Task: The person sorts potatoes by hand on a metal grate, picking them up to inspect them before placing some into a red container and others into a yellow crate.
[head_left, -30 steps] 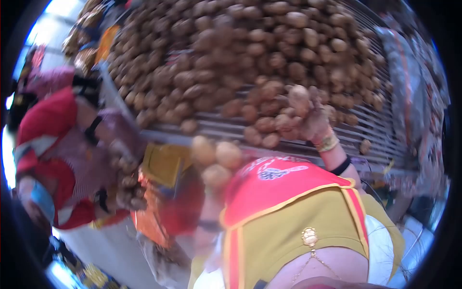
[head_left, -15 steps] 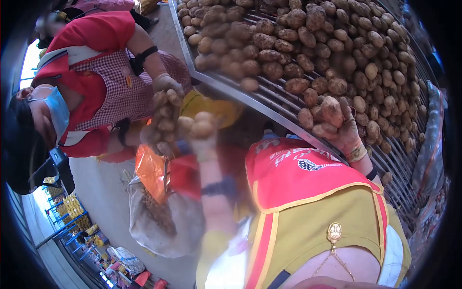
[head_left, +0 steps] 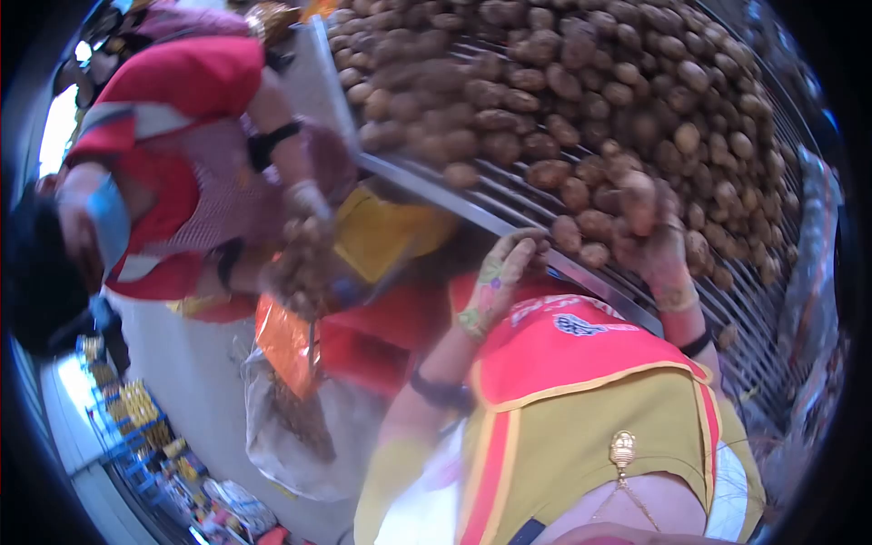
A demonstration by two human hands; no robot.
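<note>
the left hand point(head_left: 495, 283) is open, its fingers loosely bent, beside the metal edge point(head_left: 436, 186) of the slatted worktop point(head_left: 752, 320); the right hand point(head_left: 656, 250) grips a potato point(head_left: 638, 202) above the slats, close to a few loose potatoes point(head_left: 595, 225); a broad heap point(head_left: 636, 91) of brown potatoes covers much of the worktop beyond the hands, partly blurred; to the left, a co-worker point(head_left: 163, 173) in a red top and blue mask holds a cluster point(head_left: 304, 259) of potatoes in both arms; near it are a yellow container point(head_left: 377, 234), an orange bag point(head_left: 286, 341) and, lower down, a pale sack point(head_left: 341, 454) with brown contents
</note>
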